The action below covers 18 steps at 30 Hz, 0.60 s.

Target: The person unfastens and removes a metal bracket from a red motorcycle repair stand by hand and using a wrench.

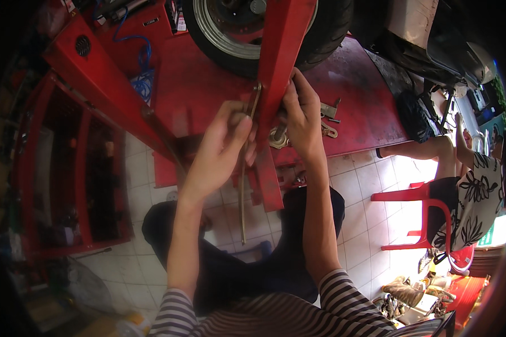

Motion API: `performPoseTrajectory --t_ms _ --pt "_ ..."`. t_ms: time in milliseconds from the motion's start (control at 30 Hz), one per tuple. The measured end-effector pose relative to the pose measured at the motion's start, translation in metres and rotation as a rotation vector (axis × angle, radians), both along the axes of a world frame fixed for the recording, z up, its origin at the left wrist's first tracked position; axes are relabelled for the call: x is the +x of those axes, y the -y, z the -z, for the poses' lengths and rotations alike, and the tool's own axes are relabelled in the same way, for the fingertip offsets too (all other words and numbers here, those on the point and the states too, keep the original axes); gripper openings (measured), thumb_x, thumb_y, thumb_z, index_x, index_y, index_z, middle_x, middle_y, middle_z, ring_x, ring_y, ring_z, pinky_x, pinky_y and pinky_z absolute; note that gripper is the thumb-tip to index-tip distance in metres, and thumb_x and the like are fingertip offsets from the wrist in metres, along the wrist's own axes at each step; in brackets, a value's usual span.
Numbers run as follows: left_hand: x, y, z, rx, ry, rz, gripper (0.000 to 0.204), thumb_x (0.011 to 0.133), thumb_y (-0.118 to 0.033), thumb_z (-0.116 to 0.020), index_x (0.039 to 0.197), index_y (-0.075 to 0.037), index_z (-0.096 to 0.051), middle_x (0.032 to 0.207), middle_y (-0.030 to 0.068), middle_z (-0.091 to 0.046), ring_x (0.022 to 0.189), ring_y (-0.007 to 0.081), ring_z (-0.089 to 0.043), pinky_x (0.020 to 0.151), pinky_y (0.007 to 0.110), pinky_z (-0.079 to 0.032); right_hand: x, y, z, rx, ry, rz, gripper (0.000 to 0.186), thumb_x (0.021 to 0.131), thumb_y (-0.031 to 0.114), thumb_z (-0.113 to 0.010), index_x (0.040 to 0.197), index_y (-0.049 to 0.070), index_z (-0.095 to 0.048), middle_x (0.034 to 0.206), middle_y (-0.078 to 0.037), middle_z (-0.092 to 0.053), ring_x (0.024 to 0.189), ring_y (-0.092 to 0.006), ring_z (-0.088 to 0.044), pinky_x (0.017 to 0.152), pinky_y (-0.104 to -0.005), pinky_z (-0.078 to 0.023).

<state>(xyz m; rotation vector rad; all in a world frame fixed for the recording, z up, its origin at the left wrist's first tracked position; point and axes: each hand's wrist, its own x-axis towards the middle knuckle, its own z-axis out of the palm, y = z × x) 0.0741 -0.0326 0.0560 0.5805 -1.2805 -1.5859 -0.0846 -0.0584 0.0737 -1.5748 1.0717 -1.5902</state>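
Note:
A long, thin, brassy metal rod (243,202) hangs nearly upright in front of a red metal post (284,50). My left hand (222,143) is closed around its upper part, the fingers slightly blurred. Against the right side of the post, my right hand (305,121) has its fingers bent and pressed together. What they grip, if anything, is hidden. Close by that hand, brassy metal brackets and bolts (330,121) lie on the red platform (208,67). A wheel with a black tyre (247,62) stands just behind the post.
A slanted red beam (107,84) and a red shelf rack (67,185) stand at the left. Blue cable (143,81) lies on the platform. Another person (469,196) sits on a red plastic chair (424,194) at the right. Scooter bodywork (421,45) fills the far right.

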Motion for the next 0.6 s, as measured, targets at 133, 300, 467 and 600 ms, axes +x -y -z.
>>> performPoseTrajectory --t_ms 133,300,467,600 --pt "-0.008 0.000 0.007 -0.071 0.077 -0.117 0.022 0.107 -0.025 -0.044 0.116 -0.004 -0.047 0.083 0.0003 -0.044 0.064 0.0069 -0.046 0.058 0.024 -0.043 -0.001 -0.003 -0.004 0.009 -0.035 0.025 0.022 0.102 0.019 -0.047 0.095 -0.001 -0.052 0.068 -0.002 -0.046 0.065 -0.0063 -0.038 0.057 -0.0255 -0.037" --pt "-0.016 0.001 0.019 -0.238 0.302 -0.348 0.029 0.108 -0.030 -0.040 0.117 -0.003 -0.045 0.083 0.0012 -0.047 0.068 0.0066 -0.045 0.060 0.024 -0.042 0.003 -0.005 -0.005 0.022 -0.042 0.027 0.024 0.103 0.021 -0.046 0.095 -0.001 -0.051 0.069 -0.002 -0.046 0.066 -0.0073 -0.038 0.058 -0.0270 -0.036" --pt "-0.016 -0.004 0.011 -0.223 0.417 -0.365 0.033 0.109 -0.035 -0.036 0.117 -0.004 -0.044 0.084 0.0036 -0.051 0.073 0.0070 -0.049 0.064 0.023 -0.046 0.001 -0.004 -0.004 0.048 -0.072 0.032 0.027 0.104 0.024 -0.047 0.095 -0.002 -0.052 0.071 -0.001 -0.048 0.068 -0.0072 -0.039 0.058 -0.0272 -0.037" --pt "-0.014 -0.007 0.005 -0.213 0.406 -0.361 0.023 0.108 -0.021 -0.038 0.117 0.000 -0.043 0.077 0.0108 -0.054 0.064 0.0197 -0.055 0.059 0.034 -0.044 -0.005 -0.011 -0.015 0.092 -0.075 -0.047 0.030 0.105 0.026 -0.047 0.098 -0.002 -0.053 0.073 -0.002 -0.051 0.069 -0.0076 -0.042 0.060 -0.0269 -0.039"
